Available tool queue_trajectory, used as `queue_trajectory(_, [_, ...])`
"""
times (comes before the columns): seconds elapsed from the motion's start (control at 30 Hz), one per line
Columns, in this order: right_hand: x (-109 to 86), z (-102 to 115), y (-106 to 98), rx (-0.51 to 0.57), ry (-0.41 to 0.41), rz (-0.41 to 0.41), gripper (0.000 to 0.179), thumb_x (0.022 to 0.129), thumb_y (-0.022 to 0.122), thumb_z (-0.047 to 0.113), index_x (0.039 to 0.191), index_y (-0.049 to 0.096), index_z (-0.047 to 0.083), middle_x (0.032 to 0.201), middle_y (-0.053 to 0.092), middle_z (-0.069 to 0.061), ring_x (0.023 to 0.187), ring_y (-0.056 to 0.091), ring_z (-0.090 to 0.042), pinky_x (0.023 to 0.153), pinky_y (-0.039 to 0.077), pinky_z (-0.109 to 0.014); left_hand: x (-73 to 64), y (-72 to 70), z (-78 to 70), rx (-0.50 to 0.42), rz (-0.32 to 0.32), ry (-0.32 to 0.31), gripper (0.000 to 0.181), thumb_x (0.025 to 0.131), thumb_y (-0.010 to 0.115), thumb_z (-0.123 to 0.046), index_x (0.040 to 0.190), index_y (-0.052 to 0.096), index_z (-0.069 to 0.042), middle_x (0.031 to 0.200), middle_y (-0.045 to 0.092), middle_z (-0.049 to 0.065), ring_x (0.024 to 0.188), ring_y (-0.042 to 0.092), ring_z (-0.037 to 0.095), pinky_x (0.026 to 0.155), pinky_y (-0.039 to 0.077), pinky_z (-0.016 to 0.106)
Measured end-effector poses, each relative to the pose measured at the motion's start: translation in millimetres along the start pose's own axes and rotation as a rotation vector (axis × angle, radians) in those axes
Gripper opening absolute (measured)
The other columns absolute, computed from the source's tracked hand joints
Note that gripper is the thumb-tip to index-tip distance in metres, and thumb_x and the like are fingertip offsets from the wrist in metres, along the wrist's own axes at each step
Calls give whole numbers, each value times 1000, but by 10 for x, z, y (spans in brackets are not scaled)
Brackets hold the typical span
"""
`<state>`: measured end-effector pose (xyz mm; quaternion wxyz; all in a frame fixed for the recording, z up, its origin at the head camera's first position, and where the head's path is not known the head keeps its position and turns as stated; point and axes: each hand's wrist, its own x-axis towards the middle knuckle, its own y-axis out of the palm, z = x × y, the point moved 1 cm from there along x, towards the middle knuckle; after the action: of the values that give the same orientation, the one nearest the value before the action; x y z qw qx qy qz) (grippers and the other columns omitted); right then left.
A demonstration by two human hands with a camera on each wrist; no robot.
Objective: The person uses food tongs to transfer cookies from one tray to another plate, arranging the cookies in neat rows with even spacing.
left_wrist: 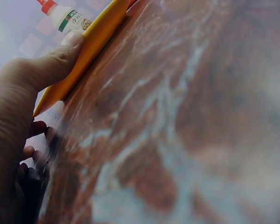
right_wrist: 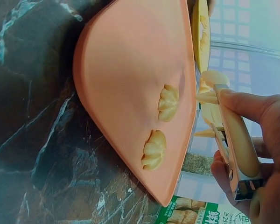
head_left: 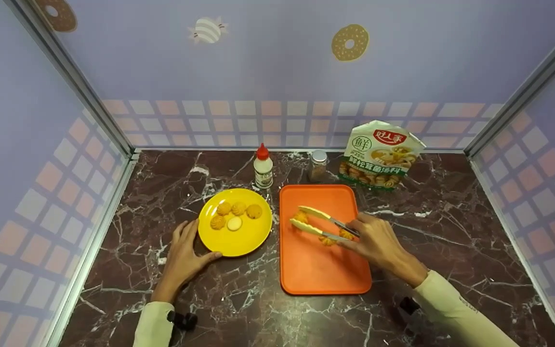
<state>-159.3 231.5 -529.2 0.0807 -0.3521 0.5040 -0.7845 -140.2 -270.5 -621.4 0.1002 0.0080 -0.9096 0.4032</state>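
Note:
My right hand (head_left: 378, 241) grips a pair of tongs (head_left: 328, 224) with metal arms and pale yellow tips, over the orange tray (head_left: 323, 274). Between the tips is a golden cookie (head_left: 300, 217). Two more ridged cookies (right_wrist: 168, 103) lie on the tray below the tongs, partly covered by them in the head view. At the left, my left hand (head_left: 186, 255) holds the edge of a yellow plate (head_left: 234, 246), thumb on the near rim and fingers along the left side. Several round cookies (head_left: 238, 208) sit on the plate, one of them showing a paler face (head_left: 234, 223).
Behind the plate and tray stand a squeeze bottle (head_left: 263, 171) with a red cap and a small spice jar (head_left: 317, 166) with a silver lid. A green and white food pouch (head_left: 381, 154) stands at the back right. Patterned walls (head_left: 277, 72) enclose the dark marbled table (head_left: 239, 308).

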Motion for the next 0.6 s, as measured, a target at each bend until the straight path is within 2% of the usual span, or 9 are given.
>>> queue_trajectory(0.43, [55,36,46,12,-24,-50,41,72,106,30,90,82,2,76,60,-4,60,48,-11,49,45,-33,-2,3,0,0,-7,-4,122,79,98,-54,171,36,-4,171,41,22,161,25,47,120,30,78])
queue_trajectory(0.6, [90,63,61,21,-26,-45,41,72,106,29,90,82,2,75,57,-3,60,46,-11,49,45,-32,-4,0,-4,-2,-5,-11,121,80,97,-55,171,36,-3,171,41,22,161,25,47,120,30,78])
